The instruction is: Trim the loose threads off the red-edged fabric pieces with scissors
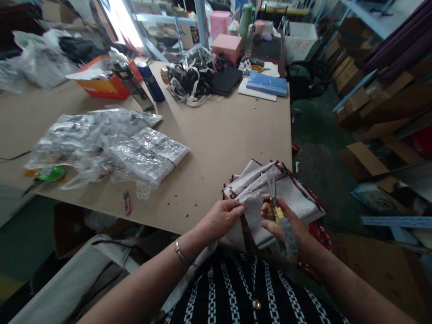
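Observation:
Folded white fabric pieces with dark red-brown edging (300, 198) lie stacked at the table's front right corner, partly hanging over its edge. My left hand (224, 218) is closed in a pinch at the edge of the top piece, thumb and forefinger together. From there a dark brown strip (248, 234) runs down toward my body. My right hand (292, 220) grips scissors (279, 215) with yellow handles and grey wrapping, slightly blurred. Their blades point up and away from me, above the fabric. A gap separates the scissors from my left hand.
Clear plastic packages (145, 153) cover the table's left part. A pink-handled small tool (127, 203) and a green tape roll (50, 173) lie near the front edge. Farther back are an orange box (104, 83), bottles, and a blue folder (266, 83). Cardboard boxes (367, 159) stand right.

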Available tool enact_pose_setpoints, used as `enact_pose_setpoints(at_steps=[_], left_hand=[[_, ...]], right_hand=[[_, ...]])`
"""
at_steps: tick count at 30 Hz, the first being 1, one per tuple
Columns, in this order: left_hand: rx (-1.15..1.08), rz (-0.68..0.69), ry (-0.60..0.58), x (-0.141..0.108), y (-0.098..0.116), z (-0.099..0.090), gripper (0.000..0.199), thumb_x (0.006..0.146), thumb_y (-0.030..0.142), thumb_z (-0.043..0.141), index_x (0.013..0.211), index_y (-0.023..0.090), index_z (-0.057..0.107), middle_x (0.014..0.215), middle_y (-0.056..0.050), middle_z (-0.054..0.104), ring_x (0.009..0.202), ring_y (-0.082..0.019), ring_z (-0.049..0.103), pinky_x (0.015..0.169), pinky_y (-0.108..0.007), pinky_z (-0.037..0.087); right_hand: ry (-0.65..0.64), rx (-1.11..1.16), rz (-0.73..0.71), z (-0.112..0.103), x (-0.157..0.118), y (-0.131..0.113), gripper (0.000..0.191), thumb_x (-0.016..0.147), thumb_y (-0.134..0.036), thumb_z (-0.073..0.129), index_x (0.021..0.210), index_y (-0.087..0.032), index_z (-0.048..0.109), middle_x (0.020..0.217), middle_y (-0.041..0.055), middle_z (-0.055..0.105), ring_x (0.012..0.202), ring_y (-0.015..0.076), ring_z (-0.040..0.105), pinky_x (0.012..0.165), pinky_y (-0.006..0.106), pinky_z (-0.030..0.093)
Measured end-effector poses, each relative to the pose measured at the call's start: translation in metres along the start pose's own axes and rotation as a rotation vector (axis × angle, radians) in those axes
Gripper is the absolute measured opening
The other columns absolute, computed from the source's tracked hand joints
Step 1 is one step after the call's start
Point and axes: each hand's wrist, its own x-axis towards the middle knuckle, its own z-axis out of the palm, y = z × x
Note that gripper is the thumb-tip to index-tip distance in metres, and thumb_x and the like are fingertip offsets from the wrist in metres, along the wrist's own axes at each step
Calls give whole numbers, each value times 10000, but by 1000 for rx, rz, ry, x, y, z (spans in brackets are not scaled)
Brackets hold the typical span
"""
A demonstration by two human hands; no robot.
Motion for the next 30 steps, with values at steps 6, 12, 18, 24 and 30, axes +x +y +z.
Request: enact_pose_setpoints(at_steps=[6,12,18,24,30], left_hand=[[-363,14,157,8,29,4,345,823,338,530,1111,152,495,727,-15,586,591,-104,523,523,-212,417],[-326,120,269,5,24,-3,369,860,381,465,1140,142,460,842,-51,579,714,-131,554,638,-254,462],[134,198,563,-46,-17,-19,202,802,278,513,970,168,535,960,-63,582,902,-174,536,822,-332,438],[196,114,214,-67,-73,8,319,722,221,621,1032,187,557,970,-51,613,894,-184,557,819,-337,441],[-241,-24,52,-43,-51,18,128,743,208,579,823,136,648,787,-32,645,750,-159,574,738,-290,446]], right_hand=[[-52,170,-116,31,28,-42,487,672,-220,619,1129,-254,454,1006,22,570,900,182,571,782,311,474],[-2,36,-165,36,44,-62,391,610,-177,539,1001,-196,527,802,-10,567,708,139,550,636,248,462],[185,84,-168,-18,46,-97,533,648,-208,633,1163,-201,495,735,-31,541,559,92,501,457,187,404],[241,67,-179,-44,36,-124,567,626,-249,677,1168,-230,510,768,-14,591,606,132,573,482,212,465],[340,-55,-199,-77,24,-128,481,620,-246,645,1090,-267,543,766,-4,581,647,149,585,531,237,507]])
